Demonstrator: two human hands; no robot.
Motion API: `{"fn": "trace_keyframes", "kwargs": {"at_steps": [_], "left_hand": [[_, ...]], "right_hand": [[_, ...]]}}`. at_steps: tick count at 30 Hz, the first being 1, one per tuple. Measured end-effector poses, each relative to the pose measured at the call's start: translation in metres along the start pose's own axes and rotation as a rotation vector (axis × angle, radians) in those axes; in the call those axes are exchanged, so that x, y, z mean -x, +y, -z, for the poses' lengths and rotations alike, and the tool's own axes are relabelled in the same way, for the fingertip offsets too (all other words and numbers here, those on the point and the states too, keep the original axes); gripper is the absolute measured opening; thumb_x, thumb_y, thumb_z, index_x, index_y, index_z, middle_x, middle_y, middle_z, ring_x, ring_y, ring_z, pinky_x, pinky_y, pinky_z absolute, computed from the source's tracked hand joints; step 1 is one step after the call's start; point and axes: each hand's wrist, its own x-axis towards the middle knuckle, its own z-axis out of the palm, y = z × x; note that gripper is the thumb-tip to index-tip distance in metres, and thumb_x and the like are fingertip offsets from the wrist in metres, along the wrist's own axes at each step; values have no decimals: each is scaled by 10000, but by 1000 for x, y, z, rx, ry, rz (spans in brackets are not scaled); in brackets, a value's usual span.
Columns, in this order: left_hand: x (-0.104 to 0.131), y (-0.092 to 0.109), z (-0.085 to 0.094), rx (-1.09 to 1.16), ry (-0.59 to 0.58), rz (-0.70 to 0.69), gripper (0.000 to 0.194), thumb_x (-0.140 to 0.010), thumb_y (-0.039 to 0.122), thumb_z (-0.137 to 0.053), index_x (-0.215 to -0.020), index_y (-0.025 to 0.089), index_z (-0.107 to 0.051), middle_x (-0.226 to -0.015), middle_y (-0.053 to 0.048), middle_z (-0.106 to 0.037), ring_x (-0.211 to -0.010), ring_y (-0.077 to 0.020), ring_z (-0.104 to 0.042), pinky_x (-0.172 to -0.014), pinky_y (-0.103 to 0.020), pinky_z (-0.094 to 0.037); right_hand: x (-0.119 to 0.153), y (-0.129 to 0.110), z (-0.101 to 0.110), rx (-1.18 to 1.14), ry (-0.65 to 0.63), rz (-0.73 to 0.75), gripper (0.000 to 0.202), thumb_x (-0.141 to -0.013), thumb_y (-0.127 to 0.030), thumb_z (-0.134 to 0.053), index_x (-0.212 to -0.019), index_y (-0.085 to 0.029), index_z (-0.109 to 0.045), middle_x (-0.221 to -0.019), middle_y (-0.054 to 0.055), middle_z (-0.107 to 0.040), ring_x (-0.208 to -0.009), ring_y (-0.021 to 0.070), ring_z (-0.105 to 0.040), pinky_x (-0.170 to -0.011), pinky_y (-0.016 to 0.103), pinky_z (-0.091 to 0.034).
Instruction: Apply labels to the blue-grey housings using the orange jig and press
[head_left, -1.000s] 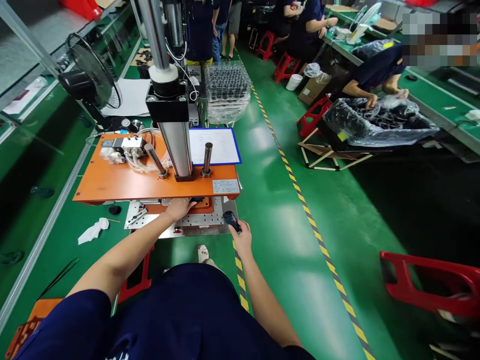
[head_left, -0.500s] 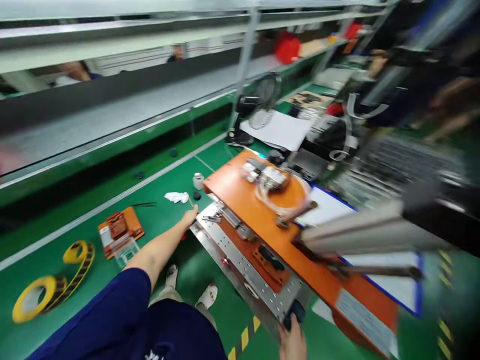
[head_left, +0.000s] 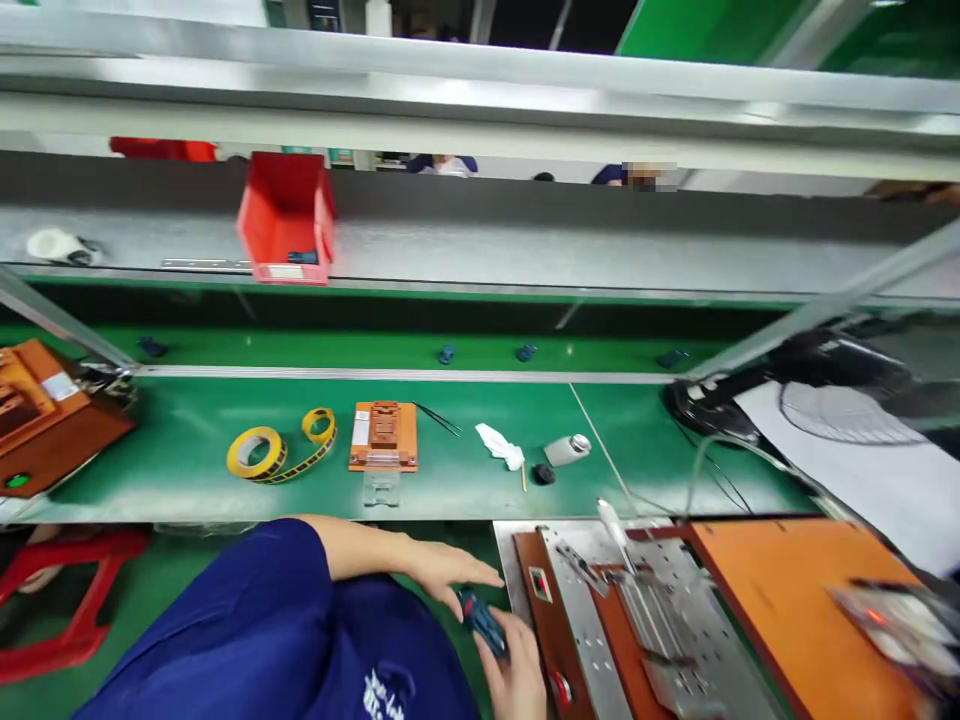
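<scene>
In my right hand (head_left: 519, 672), closed around it, is a small dark blue part (head_left: 485, 624) with a reddish end, held in front of my body. My left hand (head_left: 444, 572) reaches across with its fingers stretched out; its thumb is near the part's upper end, and I cannot tell if they touch. Just to the right of both hands is a machine with a perforated metal plate (head_left: 598, 650), a brown side panel with a red switch (head_left: 539, 584), and an orange top (head_left: 750, 565).
On the green bench lie an orange jig (head_left: 409, 430) with a clear flap, yellow tape (head_left: 243, 456), tweezers (head_left: 439, 418), white tissue (head_left: 495, 442), a white bottle (head_left: 567, 450) and a black cap (head_left: 544, 474). A red bin (head_left: 289, 215) sits on the shelf; a red stool (head_left: 71, 600) stands left.
My view has swung left toward the bench. My left hand has left the machine's far corner and come near my right hand, which now holds the dark part in front of my body.
</scene>
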Motion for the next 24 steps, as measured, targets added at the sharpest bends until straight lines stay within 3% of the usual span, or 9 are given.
{"fn": "trace_keyframes", "kwargs": {"at_steps": [2,3,7,10,14,17,20,24], "left_hand": [[27,0,26,-54,29,-24,780,-749,527,-772,-1415,204,-528,-1297,-140,-677,-1178,-347,-647,-937,-410,-519],[40,-1,42,-57,124,27,740,-725,505,-799,-1368,218,-572,-1224,-120,-712,-1110,-338,-679,-901,-400,-532],[96,-22,118,10,689,295,586,-526,318,-936,-1073,248,-738,-1029,-44,-765,-972,-272,-710,-878,-347,-548],[155,-59,191,10,1048,475,445,-669,303,-859,-1080,202,-721,-1079,-82,-741,-1019,-260,-680,-945,-400,-532],[242,-121,295,5,1514,770,362,-898,345,-663,-1206,160,-623,-1181,-100,-670,-1068,-240,-645,-972,-493,-516],[286,-168,356,25,1713,931,351,-937,371,-622,-1210,151,-606,-1184,-93,-653,-1032,-220,-652,-910,-454,-553],[302,-208,395,31,1819,1034,336,-932,369,-631,-1187,152,-611,-1141,-84,-666,-994,-209,-662,-891,-437,-562],[296,-244,416,-8,1850,1093,418,-879,325,-689,-1215,113,-559,-1124,-125,-673,-1036,-256,-661,-954,-502,-525]], "right_hand": [[-55,-35,-27,12,-63,137,356,-867,-494,-569,-1069,-224,-683,-1108,142,-671,-1045,327,-687,-914,464,-579],[-80,-55,-38,21,-112,199,329,-872,-451,-562,-1089,-231,-674,-1124,136,-660,-1050,314,-684,-917,457,-578],[-152,-123,-76,14,-229,344,422,-898,-395,-554,-1292,-245,-567,-1293,135,-582,-1110,271,-663,-934,428,-579],[-178,-148,-103,32,-248,351,451,-911,-432,-544,-1314,-230,-557,-1283,141,-603,-1063,268,-685,-918,437,-585],[-182,-143,-137,52,-410,282,337,-908,-423,-533,-1158,-234,-657,-1086,116,-711,-935,262,-731,-830,394,-608],[-176,-119,-151,45,-524,199,311,-869,-422,-562,-1088,-245,-695,-1041,107,-742,-887,266,-751,-806,375,-616],[-174,-98,-152,85,-545,102,324,-836,-458,-586,-1055,-263,-720,-1055,110,-757,-931,298,-755,-822,396,-621],[-181,-96,-146,120,-519,-8,348,-829,-504,-582,-1047,-276,-730,-1054,116,-759,-969,316,-746,-835,413,-612]]}}
